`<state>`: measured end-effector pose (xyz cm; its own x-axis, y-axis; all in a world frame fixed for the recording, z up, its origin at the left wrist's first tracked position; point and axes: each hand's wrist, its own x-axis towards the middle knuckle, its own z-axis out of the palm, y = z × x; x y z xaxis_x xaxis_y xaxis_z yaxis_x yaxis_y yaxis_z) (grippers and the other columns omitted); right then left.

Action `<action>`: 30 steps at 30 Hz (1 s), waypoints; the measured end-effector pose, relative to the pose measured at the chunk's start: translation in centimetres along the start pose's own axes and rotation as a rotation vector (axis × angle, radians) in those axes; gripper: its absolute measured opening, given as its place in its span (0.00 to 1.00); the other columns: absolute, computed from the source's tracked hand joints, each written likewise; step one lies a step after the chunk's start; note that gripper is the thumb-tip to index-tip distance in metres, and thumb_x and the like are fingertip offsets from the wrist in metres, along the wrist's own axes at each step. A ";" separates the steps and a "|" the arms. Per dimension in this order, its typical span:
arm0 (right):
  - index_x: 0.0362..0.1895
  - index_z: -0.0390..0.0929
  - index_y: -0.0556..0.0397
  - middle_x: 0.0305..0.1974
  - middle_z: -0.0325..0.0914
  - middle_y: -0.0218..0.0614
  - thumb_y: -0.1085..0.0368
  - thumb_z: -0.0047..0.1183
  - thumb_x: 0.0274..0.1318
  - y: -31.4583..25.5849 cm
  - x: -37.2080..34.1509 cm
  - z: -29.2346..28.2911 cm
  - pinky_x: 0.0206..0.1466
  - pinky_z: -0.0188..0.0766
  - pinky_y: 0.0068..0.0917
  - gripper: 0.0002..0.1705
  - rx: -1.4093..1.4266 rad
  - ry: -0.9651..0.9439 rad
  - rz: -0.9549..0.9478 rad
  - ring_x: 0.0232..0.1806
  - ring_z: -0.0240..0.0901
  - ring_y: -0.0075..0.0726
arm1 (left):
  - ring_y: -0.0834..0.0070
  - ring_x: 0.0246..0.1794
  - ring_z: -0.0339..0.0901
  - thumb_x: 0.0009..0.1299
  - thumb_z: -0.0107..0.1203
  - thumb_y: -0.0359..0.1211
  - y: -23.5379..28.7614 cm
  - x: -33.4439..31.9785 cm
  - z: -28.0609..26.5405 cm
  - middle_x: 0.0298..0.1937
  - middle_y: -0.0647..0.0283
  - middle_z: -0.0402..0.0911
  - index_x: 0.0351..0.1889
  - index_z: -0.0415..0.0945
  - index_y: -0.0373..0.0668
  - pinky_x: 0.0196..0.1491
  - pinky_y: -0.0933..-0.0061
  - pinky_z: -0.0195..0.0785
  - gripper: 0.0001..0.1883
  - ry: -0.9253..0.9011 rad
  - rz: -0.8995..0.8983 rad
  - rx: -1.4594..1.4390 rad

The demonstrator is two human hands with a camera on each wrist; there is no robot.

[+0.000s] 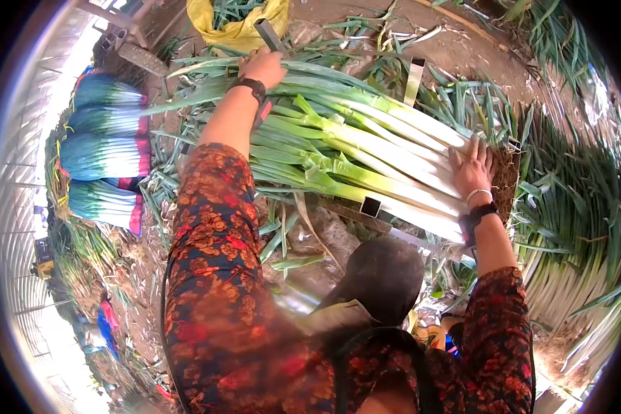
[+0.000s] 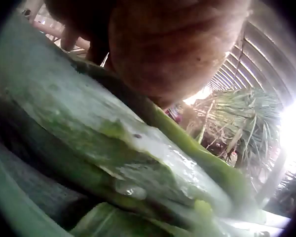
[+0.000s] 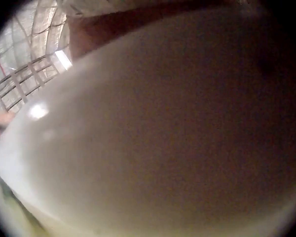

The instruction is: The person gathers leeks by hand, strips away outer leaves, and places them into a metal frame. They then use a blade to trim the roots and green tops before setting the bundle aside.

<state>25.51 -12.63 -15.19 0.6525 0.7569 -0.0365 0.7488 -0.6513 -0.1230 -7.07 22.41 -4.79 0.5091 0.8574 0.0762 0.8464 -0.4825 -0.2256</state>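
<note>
Seemingly done: red-banded green-and-white leek bundles [image 1: 107,156]
Still unbanded: long white-stalked leeks [image 1: 383,141]
Right hand [image 1: 473,170]: fingers spread
Left hand [image 1: 263,67]: grip unclear

Curved ribbed wall [image 2: 270,57], littered dirt floor [image 1: 459,52]

Metal frame [image 1: 414,81] bearing leeks [image 1: 376,146]; earth floor [image 1: 455,33] strewn with loose leaves [image 1: 297,262]

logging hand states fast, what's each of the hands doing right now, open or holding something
Left hand: on green onion leaves; grip can't be told.
Right hand: open, resting on white onion stalks.
</note>
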 end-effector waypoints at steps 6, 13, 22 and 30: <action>0.75 0.48 0.44 0.75 0.44 0.42 0.32 0.37 0.61 0.3 0.0 0.6 0.76 0.33 0.49 0.46 0.025 0.009 0.005 0.76 0.38 0.53 | 0.60 0.52 0.71 0.66 0.49 0.34 0.6 -0.9 0.3 0.43 0.61 0.76 0.45 0.77 0.48 0.55 0.55 0.61 0.11 0.374 0.257 0.102; 0.74 0.48 0.45 0.75 0.44 0.42 0.31 0.35 0.61 0.4 0.2 0.8 0.77 0.29 0.48 0.46 -0.016 0.003 0.011 0.76 0.37 0.52 | 0.54 0.46 0.78 0.67 0.45 0.32 1.2 -1.2 -0.2 0.40 0.55 0.81 0.41 0.75 0.42 0.45 0.51 0.70 0.10 0.164 0.159 0.050; 0.73 0.51 0.46 0.75 0.46 0.40 0.32 0.36 0.61 0.0 -0.1 -0.2 0.77 0.30 0.48 0.45 0.022 -0.039 0.009 0.76 0.37 0.49 | 0.54 0.56 0.75 0.72 0.41 0.39 -11.8 0.3 -3.9 0.54 0.51 0.78 0.53 0.74 0.43 0.53 0.50 0.68 0.18 0.192 -0.548 0.199; 0.72 0.55 0.49 0.75 0.44 0.46 0.31 0.37 0.60 0.9 -0.7 0.6 0.77 0.33 0.48 0.46 0.305 -0.097 0.046 0.77 0.35 0.54 | 0.50 0.70 0.57 0.73 0.44 0.36 -2.1 -0.2 9.8 0.71 0.52 0.61 0.68 0.61 0.42 0.70 0.55 0.52 0.25 0.244 0.785 0.307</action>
<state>25.64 -13.67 -15.83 0.6599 0.7379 -0.1414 0.6395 -0.6505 -0.4097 -10.45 25.01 -13.86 0.9757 0.2189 -0.0132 0.1760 -0.8175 -0.5484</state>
